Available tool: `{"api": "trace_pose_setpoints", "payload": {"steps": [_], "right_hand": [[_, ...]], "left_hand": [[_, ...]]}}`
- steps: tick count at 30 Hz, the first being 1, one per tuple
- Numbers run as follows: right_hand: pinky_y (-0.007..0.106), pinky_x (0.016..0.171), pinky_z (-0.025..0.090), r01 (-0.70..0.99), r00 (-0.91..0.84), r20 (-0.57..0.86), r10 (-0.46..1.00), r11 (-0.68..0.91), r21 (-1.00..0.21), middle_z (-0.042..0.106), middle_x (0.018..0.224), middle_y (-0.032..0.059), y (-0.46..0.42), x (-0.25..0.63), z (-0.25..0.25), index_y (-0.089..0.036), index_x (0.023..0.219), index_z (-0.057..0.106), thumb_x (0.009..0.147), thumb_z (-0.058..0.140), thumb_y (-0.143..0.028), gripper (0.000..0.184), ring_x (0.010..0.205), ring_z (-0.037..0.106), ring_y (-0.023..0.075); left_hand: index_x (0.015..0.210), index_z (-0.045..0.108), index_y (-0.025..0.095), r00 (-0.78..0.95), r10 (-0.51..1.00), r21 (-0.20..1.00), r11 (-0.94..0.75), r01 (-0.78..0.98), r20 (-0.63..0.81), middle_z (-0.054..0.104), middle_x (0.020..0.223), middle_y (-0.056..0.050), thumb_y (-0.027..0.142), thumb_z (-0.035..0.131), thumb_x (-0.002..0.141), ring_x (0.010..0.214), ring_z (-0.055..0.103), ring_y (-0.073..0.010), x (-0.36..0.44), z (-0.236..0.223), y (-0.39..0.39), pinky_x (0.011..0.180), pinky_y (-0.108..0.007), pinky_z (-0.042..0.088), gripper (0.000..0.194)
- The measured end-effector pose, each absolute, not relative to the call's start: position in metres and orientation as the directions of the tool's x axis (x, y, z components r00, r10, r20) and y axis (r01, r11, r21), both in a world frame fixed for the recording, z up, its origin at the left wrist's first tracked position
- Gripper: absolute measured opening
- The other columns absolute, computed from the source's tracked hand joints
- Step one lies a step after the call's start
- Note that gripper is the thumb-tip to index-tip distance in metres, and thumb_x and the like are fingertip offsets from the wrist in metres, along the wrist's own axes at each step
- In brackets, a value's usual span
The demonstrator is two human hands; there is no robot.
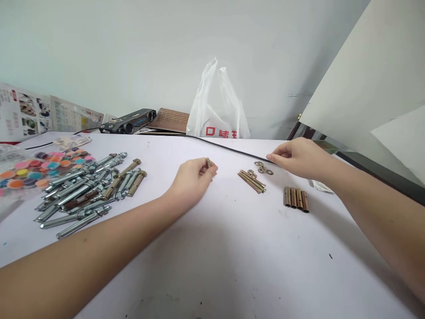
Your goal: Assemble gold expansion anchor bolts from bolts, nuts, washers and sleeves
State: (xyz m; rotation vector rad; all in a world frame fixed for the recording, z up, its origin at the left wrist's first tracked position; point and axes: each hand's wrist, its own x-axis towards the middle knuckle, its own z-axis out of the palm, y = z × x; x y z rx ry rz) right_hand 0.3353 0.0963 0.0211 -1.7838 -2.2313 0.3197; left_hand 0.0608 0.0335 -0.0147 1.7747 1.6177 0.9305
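Observation:
My left hand (194,181) is closed in a pinch over the middle of the table. A short brass-coloured end of an expansion bolt (208,162) pokes up between its fingers; the rest is hidden. Farther right, my right hand (297,156) hovers with thumb and forefinger drawn together, and whatever may be between them cannot be made out. Just below its fingertips lie several washers (269,172) and small nuts (252,173). Thin brass-coloured bolt rods (251,181) lie side by side between the hands. Several metal sleeves (296,199) form a row below my right hand.
At left, a pile of silver and brass-coloured expansion bolts (79,190) lies beside a plastic bag of colourful discs (33,168). A white carrier bag (217,106), a dark device (129,121) and a black cable (226,147) are along the table's (212,266) back.

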Motion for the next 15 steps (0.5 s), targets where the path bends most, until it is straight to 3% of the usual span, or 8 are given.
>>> {"api": "trace_pose_setpoints", "payload": {"steps": [4,7,12,15], "right_hand": [[0.031,0.052,0.037,0.947,-0.146,-0.133,0.98,0.1,-0.305,0.062,0.068,0.0033,0.104,0.342,0.009,-0.023,0.08,0.07,0.08,0.06,-0.05,0.029,0.06,0.053,0.0179],[0.031,0.051,0.037,0.95,-0.155,-0.213,0.965,0.086,-0.3,0.063,0.071,0.0041,0.105,0.344,0.009,-0.023,0.083,0.068,0.078,0.061,-0.053,0.031,0.061,0.054,0.0183],[0.032,0.052,0.031,0.986,-0.157,-0.469,0.869,0.107,-0.131,0.056,0.066,0.0049,0.099,0.353,0.022,-0.021,0.06,0.055,0.068,0.063,-0.071,0.051,0.058,0.049,0.0188],[0.031,0.051,0.026,0.995,-0.1,-0.548,0.83,0.082,-0.056,0.048,0.057,0.0024,0.091,0.35,0.026,-0.021,0.053,0.047,0.066,0.066,-0.07,0.054,0.05,0.04,0.0151]], "left_hand": [[0.085,0.063,0.02,-0.121,0.982,0.74,-0.027,0.672,0.146,0.073,0.087,-0.005,0.042,0.05,0.087,0.08,0.066,-0.0198,0.05,-0.011,0.039,0.074,-0.031,0.046,0.026],[0.086,0.064,0.021,-0.103,0.982,0.706,-0.038,0.707,0.156,0.073,0.087,-0.004,0.042,0.048,0.088,0.081,0.066,-0.0203,0.055,-0.009,0.031,0.073,-0.032,0.045,0.026],[0.09,0.066,0.023,0.015,0.996,0.74,-0.074,0.669,0.085,0.068,0.075,0.001,0.047,0.049,0.088,0.07,0.061,-0.0171,0.074,-0.009,0.015,0.063,-0.028,0.043,0.029],[0.093,0.068,0.023,0.026,0.999,0.753,-0.049,0.656,0.043,0.067,0.072,0.001,0.049,0.053,0.085,0.069,0.06,-0.0168,0.077,-0.009,0.015,0.062,-0.028,0.043,0.031]]}}
